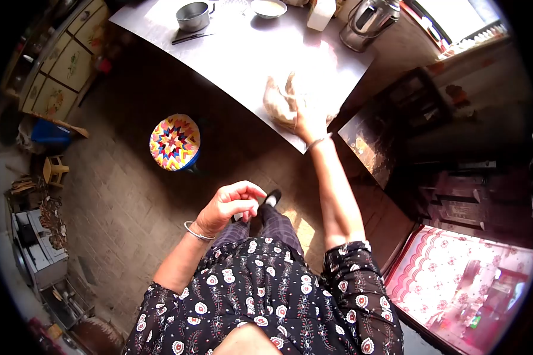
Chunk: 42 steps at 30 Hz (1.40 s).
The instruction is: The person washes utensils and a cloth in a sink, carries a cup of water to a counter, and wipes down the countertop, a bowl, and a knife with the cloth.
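My right hand reaches out to the near right corner of the grey table, where it touches a pale, crumpled bag in strong sunlight. Glare washes out the fingers and the bag's outline, so the grip is hard to make out. My left hand hangs in the air in front of my body, over the floor, with its fingers loosely curled and apart and nothing in them. Each wrist wears a bracelet.
On the table's far side stand a metal cup, a dark knife, a white bowl and a steel flask. A colourful round stool stands left of the table. Cabinets line the far left.
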Each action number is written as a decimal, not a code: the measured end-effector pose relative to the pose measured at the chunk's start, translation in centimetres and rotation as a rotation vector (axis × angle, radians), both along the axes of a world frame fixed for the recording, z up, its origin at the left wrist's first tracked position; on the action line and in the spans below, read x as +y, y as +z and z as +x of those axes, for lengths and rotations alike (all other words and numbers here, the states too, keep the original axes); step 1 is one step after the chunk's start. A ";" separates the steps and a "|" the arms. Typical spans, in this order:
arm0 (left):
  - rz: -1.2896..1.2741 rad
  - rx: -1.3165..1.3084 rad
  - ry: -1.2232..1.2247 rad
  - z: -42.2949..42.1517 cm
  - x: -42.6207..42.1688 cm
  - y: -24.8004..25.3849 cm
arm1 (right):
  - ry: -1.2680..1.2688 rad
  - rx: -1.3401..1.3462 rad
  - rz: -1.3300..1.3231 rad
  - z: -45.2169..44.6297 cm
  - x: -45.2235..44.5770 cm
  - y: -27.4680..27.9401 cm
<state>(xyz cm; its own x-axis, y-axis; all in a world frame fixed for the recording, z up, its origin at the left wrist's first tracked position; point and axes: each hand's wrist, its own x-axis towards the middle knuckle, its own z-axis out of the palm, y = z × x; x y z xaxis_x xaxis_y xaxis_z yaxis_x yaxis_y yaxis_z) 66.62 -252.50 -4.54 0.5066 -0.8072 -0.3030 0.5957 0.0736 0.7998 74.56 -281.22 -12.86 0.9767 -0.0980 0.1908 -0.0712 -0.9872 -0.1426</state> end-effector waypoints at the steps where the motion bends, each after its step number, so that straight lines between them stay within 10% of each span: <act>1: 0.022 0.002 -0.025 0.7 -0.6 -0.6 | -0.055 -0.079 -0.027 -1.1 0.2 -2.3; 12: 0.822 -1.210 0.181 10.7 -14.5 -8.2 | -0.288 0.029 0.622 -9.6 -6.1 -9.3; 21: 0.912 -1.398 0.052 19.6 -27.1 -18.1 | -0.303 0.111 0.661 -7.8 -9.1 -8.7; 34: 1.729 -1.312 0.422 44.3 -10.4 -22.0 | -0.618 0.119 0.697 -1.9 -10.5 -9.2; 42: 1.524 -1.401 0.311 47.6 -23.6 -22.5 | -0.947 -0.055 0.670 2.5 -11.9 -12.4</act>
